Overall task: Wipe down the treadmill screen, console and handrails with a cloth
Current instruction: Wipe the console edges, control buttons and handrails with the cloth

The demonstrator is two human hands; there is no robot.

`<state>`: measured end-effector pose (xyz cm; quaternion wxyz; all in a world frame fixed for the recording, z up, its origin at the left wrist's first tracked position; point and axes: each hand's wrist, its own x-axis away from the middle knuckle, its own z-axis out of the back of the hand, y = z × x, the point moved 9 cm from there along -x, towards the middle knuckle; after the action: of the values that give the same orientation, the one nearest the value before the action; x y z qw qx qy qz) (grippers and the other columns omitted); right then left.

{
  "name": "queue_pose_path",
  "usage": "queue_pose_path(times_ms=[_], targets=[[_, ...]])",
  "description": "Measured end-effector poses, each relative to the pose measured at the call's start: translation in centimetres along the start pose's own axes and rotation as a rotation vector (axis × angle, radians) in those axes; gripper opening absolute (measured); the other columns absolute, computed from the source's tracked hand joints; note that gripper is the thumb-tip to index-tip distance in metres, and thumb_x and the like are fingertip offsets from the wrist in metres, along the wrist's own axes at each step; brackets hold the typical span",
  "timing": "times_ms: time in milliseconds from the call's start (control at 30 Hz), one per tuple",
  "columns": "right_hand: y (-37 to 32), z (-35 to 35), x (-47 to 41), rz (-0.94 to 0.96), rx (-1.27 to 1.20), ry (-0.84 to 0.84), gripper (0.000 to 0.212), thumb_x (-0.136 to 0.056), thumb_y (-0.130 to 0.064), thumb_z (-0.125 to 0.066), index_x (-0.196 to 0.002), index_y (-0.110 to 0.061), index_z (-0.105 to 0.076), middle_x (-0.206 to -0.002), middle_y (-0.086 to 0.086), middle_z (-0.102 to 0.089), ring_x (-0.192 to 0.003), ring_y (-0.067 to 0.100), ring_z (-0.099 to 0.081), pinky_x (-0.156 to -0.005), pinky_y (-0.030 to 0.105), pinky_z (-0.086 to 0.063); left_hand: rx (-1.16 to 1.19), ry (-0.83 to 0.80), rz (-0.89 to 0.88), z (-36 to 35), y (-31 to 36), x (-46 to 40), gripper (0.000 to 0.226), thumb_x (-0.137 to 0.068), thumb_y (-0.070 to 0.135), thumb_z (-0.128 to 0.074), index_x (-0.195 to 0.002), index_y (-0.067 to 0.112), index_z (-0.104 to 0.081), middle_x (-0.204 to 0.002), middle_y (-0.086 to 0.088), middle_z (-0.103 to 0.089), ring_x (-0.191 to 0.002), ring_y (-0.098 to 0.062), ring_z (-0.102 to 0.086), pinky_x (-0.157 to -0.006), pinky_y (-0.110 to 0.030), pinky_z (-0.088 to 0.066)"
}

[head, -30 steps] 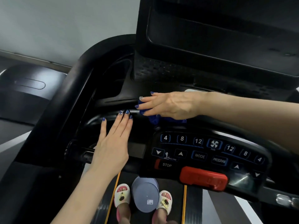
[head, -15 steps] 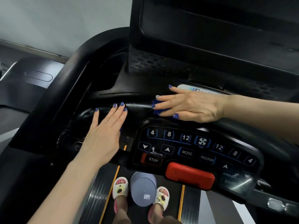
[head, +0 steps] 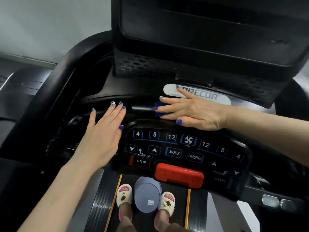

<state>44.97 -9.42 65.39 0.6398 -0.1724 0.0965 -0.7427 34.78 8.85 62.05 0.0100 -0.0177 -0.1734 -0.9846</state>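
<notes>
A black treadmill console [head: 184, 148] with numbered keys, MODE, PROGRAM and STOP buttons fills the middle. Above it stands the dark screen [head: 209, 30]. My right hand [head: 192, 109] lies flat with straight fingers on a blue cloth [head: 159, 108], pressing it onto the console ledge just above the keypad; only a small edge of cloth shows under the fingers. My left hand [head: 103, 134] rests flat, fingers straight, on the curved handrail [head: 78, 119] left of the keypad, holding nothing.
A red safety key block [head: 178, 175] sits at the console's front edge. Below, slippered feet [head: 124, 195] stand on the belt on either side of a round grey-blue lid-like object [head: 147, 196]. A white logo plate [head: 209, 96] lies behind my right hand. Another machine's dark base [head: 25, 84] is at left.
My right hand has slid the cloth rightward along the ledge, uncovering less cloth. My left hand stays flat on the rail. The view has shifted slightly.
</notes>
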Motion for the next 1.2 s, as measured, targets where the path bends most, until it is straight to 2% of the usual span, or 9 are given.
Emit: queue_pose_path(times_ms=[133, 300, 467, 700, 800, 1000, 1067, 1133, 1200], targets=[[0.9, 0.0, 2.5, -0.053, -0.047, 0.016, 0.068, -0.101, -0.055, -0.004, -0.147, -0.022, -0.043, -0.159, -0.010, -0.027, -0.151, 0.012, -0.004, -0.118, 0.046, 0.020, 0.125, 0.020, 0.006, 0.9, 0.9, -0.2, 0.067, -0.092, 0.040, -0.011, -0.156, 0.020, -0.021, -0.159, 0.019, -0.010, -0.145, 0.012, 0.005, -0.118, -0.028, 0.016], [1.1, -0.4, 3.9, -0.100, -0.086, 0.034, 0.072, -0.100, -0.058, -0.002, -0.146, -0.023, -0.044, -0.159, -0.012, -0.027, -0.151, 0.010, -0.003, -0.118, 0.047, 0.019, 0.133, 0.007, -0.079, 1.5, 4.3, -1.2, 0.064, -0.095, 0.044, -0.016, -0.155, 0.021, -0.026, -0.159, 0.017, -0.016, -0.148, 0.007, 0.000, -0.121, -0.031, 0.011], [1.9, -0.5, 8.0, -0.178, -0.175, 0.085, 0.070, -0.100, -0.059, -0.004, -0.145, -0.023, -0.043, -0.158, -0.014, -0.027, -0.151, 0.009, -0.003, -0.118, 0.046, 0.018, 0.061, -0.035, -0.197, 0.7, 9.0, -2.3, 0.066, -0.098, 0.050, -0.015, -0.154, 0.018, -0.030, -0.161, 0.011, -0.021, -0.151, -0.003, -0.005, -0.123, -0.042, 0.004], [2.5, -1.3, 12.6, -0.281, -0.230, 0.156, 0.066, -0.101, -0.058, -0.004, -0.145, -0.028, -0.042, -0.158, -0.015, -0.026, -0.151, 0.009, -0.002, -0.119, 0.050, 0.016, -0.036, -0.058, -0.263, 0.0, 12.3, -2.9, 0.067, -0.099, 0.050, -0.013, -0.155, 0.017, -0.028, -0.162, 0.006, -0.022, -0.151, -0.006, -0.005, -0.123, -0.043, 0.002], [2.2, -1.7, 13.0, -0.294, -0.224, 0.154, 0.067, -0.100, -0.058, -0.003, -0.146, -0.028, -0.041, -0.158, -0.016, -0.024, -0.151, 0.010, 0.000, -0.119, 0.045, 0.017, -0.052, -0.065, -0.290, -0.6, 13.7, -3.4, 0.066, -0.099, 0.050, -0.013, -0.155, 0.017, -0.027, -0.163, 0.005, -0.022, -0.151, -0.007, -0.007, -0.123, -0.043, 0.001], [2.8, -3.0, 19.0, -0.412, -0.255, 0.244, 0.054, -0.104, -0.048, -0.009, -0.150, -0.032, -0.033, -0.161, -0.019, -0.016, -0.151, 0.013, 0.001, -0.119, 0.046, 0.015, -0.057, -0.067, -0.383, -1.7, 17.7, -3.9, 0.064, -0.100, 0.047, -0.019, -0.153, 0.013, -0.034, -0.160, 0.001, -0.030, -0.150, -0.011, -0.015, -0.123, -0.047, -0.005], [2.7, -3.9, 20.0, -0.421, -0.215, 0.224, 0.049, -0.104, -0.034, -0.022, -0.152, -0.030, -0.028, -0.162, -0.017, -0.012, -0.151, 0.014, 0.004, -0.120, 0.043, 0.015, -0.073, -0.071, -0.387, -1.9, 18.3, -4.0, 0.065, -0.100, 0.048, -0.017, -0.153, 0.014, -0.032, -0.161, 0.002, -0.028, -0.150, -0.009, -0.012, -0.123, -0.044, 0.000], [2.8, -4.8, 20.1, -0.418, -0.117, 0.188, 0.067, -0.094, -0.012, -0.040, -0.154, -0.030, -0.019, -0.163, -0.017, -0.004, -0.151, 0.014, 0.008, -0.119, 0.037, 0.018, -0.084, -0.095, -0.405, -2.1, 19.2, -4.2, 0.067, -0.099, 0.050, -0.014, -0.155, 0.015, -0.029, -0.162, 0.004, -0.024, -0.151, -0.007, -0.007, -0.122, -0.039, 0.007], [3.0, -5.1, 20.2, -0.416, 0.014, 0.180, 0.080, -0.091, -0.002, -0.048, -0.155, -0.030, -0.010, -0.162, -0.018, 0.004, -0.150, 0.012, 0.012, -0.117, 0.030, 0.020, -0.097, -0.121, -0.436, -2.4, 20.4, -4.4, 0.069, -0.098, 0.051, -0.012, -0.155, 0.016, -0.028, -0.162, 0.005, -0.023, -0.150, -0.006, -0.004, -0.121, -0.036, 0.011]])
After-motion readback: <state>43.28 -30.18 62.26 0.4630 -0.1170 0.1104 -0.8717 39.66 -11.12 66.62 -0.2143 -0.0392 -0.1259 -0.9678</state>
